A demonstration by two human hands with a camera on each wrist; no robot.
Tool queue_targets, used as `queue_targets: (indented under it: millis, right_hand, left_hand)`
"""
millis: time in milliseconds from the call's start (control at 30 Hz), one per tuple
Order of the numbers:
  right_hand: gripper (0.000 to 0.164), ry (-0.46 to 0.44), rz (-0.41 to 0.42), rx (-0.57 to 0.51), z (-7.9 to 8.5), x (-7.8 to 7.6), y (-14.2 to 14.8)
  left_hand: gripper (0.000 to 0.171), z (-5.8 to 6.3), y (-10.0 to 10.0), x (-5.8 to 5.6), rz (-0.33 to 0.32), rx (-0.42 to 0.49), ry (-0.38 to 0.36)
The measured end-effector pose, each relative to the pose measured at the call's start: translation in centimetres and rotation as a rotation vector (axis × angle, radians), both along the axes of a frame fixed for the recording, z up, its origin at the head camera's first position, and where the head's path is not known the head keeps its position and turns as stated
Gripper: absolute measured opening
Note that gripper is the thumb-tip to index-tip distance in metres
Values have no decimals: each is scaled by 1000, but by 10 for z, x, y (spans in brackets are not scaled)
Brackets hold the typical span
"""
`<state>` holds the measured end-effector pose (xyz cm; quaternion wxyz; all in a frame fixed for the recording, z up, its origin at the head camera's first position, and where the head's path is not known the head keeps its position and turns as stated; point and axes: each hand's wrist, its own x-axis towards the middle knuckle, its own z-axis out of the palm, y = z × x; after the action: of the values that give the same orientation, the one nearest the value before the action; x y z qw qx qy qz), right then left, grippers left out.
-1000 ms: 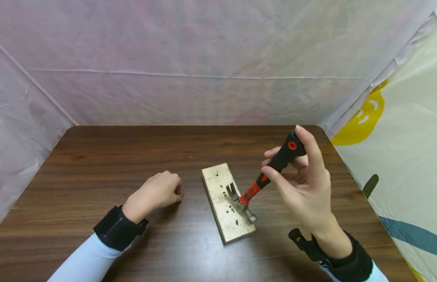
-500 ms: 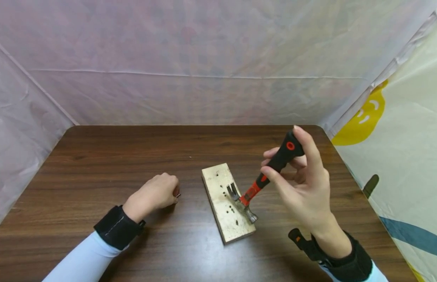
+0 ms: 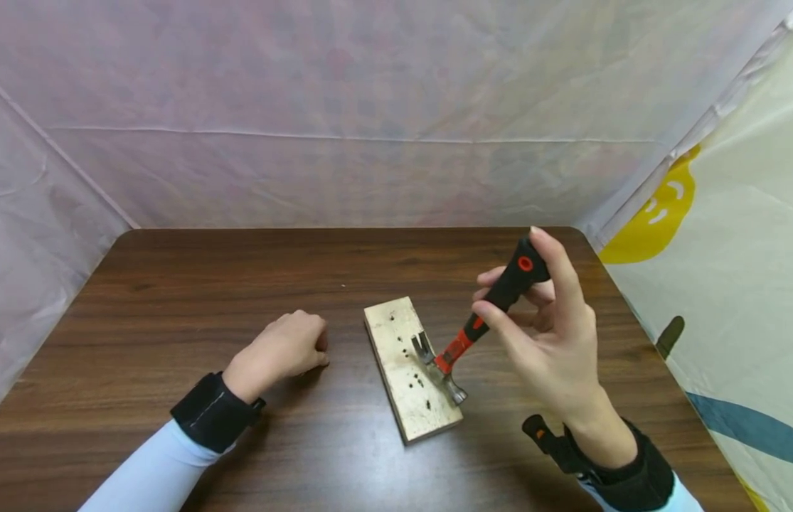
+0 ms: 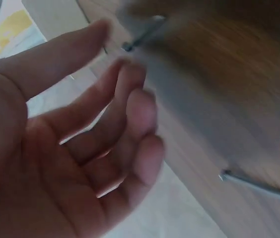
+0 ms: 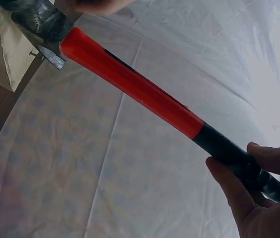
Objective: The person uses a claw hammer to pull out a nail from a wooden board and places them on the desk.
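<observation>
My right hand (image 3: 552,341) grips the black handle of a claw hammer (image 3: 456,347), thumb and fingers round it. The hammer slants down to the left, its metal head over the right side of a pale wooden block (image 3: 396,398) with several dark holes. In the right wrist view, the hammer's red shaft (image 5: 135,82) crosses the middle. My left hand (image 3: 290,345) is low over the table, left of the block. In the left wrist view, its fingers are loosely curled and apart from the thumb. One nail (image 4: 144,33) is just beyond the fingertips; another nail (image 4: 255,186) lies farther off.
The brown wooden table (image 3: 210,270) extends around the block. A pale cloth (image 3: 383,178) hangs behind its far edge, and a patterned cloth (image 3: 722,284) hangs at the right. A tiny pale speck (image 3: 343,286) is behind the block.
A nail showed at my left fingertips earlier; in the head view it is no longer seen there. The left hand moved slightly. The hammer handle tipped slightly left; the block stayed put.
</observation>
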<state>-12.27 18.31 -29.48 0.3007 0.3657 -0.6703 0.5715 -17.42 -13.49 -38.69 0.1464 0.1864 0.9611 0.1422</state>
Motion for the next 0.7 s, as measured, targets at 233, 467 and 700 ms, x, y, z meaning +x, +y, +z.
queue_targets:
  millis: [233,467,700]
  right_hand:
    - [78,-19,-24,41,2,-2,-2]
    - [79,-17,-24,55,5,-3,-3]
    - [77,-27,-24,71,6,-4,-4]
  left_hand:
    - [71,-1,24,1,-114,265,151]
    - [84,-6,42,5,-254,281,172]
    - [82,-8,50,2,-274,256,223]
